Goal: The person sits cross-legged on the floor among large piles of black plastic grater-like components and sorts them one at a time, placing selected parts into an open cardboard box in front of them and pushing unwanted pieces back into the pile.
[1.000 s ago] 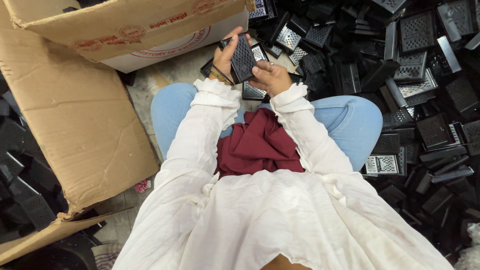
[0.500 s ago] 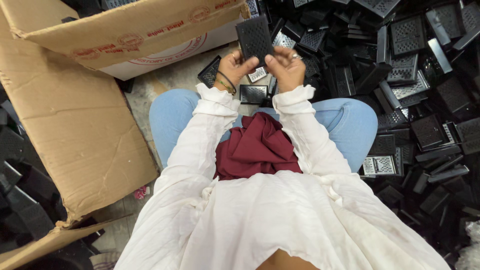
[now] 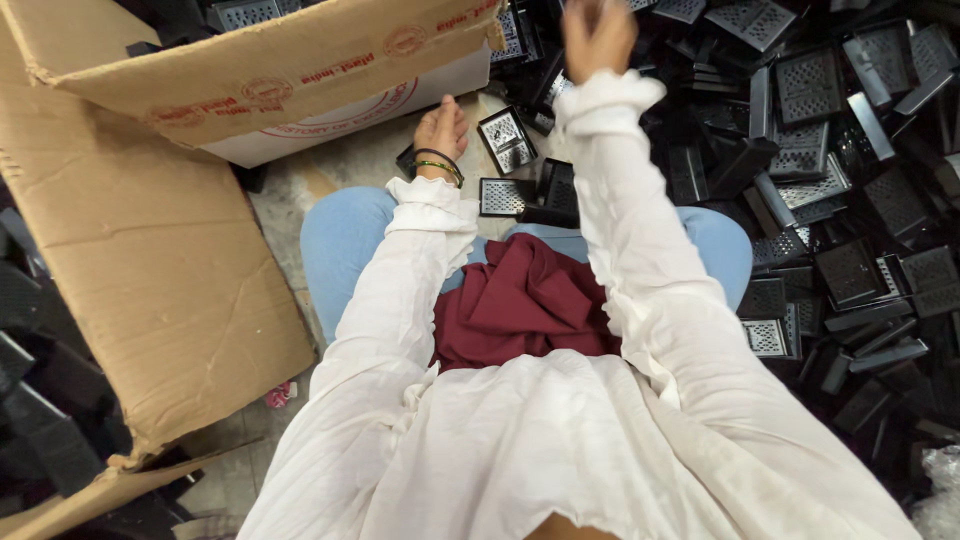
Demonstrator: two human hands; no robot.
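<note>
Black grater gone from both hands: right hand (image 3: 598, 35) now stretches blurred, grip unclear, left hand (image 3: 440, 128) drops back empty, loosely curled.

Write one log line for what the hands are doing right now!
left hand: low, empty, beside black grater | right hand: raised near cardboard box, blurred | floor: grater pile

A large brown cardboard box (image 3: 250, 70) lay open just left of the left hand (image 3: 440, 128), its white side panel printed with red round marks, one creased flap spreading down beside the left arm.
</note>
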